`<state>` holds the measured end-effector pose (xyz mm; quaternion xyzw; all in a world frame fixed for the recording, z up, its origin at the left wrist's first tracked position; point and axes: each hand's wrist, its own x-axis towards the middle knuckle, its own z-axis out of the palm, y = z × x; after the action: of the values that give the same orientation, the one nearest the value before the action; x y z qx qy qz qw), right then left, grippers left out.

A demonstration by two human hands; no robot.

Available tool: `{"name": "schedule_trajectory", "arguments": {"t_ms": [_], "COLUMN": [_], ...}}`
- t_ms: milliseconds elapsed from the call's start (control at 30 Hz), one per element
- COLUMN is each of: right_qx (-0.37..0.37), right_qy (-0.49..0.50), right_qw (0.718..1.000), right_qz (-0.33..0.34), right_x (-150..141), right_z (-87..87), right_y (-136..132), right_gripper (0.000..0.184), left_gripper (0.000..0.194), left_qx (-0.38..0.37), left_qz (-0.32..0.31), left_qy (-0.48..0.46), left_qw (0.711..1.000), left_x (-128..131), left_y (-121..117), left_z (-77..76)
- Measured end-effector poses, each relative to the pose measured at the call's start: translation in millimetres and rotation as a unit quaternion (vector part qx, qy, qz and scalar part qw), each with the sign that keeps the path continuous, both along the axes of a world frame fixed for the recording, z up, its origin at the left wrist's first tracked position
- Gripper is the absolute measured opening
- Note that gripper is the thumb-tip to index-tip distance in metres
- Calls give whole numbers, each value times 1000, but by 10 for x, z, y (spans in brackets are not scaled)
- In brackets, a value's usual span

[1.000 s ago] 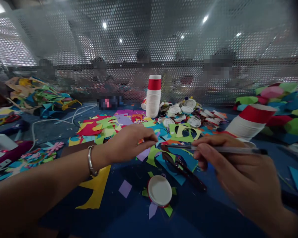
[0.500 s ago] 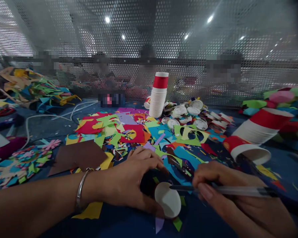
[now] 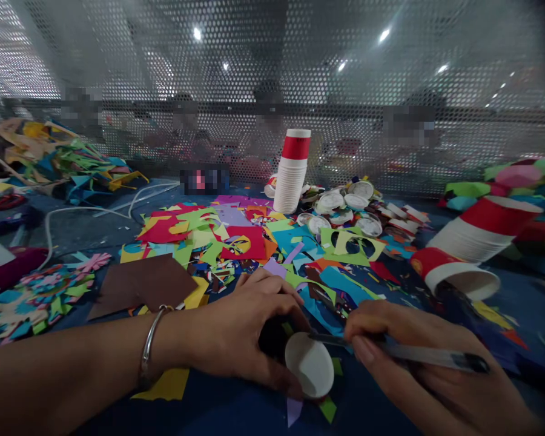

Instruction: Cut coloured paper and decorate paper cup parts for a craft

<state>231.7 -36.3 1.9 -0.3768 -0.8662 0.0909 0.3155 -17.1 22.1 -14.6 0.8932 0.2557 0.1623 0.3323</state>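
Note:
My left hand [image 3: 243, 330] is wrapped round a small paper cup [image 3: 309, 365] lying on its side on the blue table, white base toward me. A metal bracelet circles that wrist. My right hand [image 3: 418, 369] is closed on a clear pen [image 3: 429, 355] whose tip touches the cup's upper edge. Coloured paper bits stick out under the cup. Scissors with dark handles [image 3: 329, 300] lie just beyond both hands.
Colourful paper scraps [image 3: 236, 242] cover the table's middle. An upright stack of red-and-white cups [image 3: 292, 172] stands at the back beside several cut cup bases [image 3: 340, 212]. Another cup stack [image 3: 476, 233] and one red cup [image 3: 454, 275] lie at right. A perforated screen closes the far side, with people behind it.
My left hand came back from the scraps and took hold of the small cup, tipping it on its side. My right hand brought the pen tip down to the cup.

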Motion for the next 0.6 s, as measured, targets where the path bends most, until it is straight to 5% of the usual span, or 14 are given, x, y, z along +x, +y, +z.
{"name": "schedule_trajectory", "arguments": {"t_ms": [600], "right_qx": [-24], "right_qy": [-3], "right_qw": [1000], "right_qz": [9], "right_x": [-24], "right_z": [-8], "right_y": [-20], "right_gripper": [12], "left_gripper": [56], "left_qx": [7], "left_qz": [8], "left_qy": [13], "left_qw": [1000], "left_x": [-4], "left_y": [2], "left_z": [9]}}
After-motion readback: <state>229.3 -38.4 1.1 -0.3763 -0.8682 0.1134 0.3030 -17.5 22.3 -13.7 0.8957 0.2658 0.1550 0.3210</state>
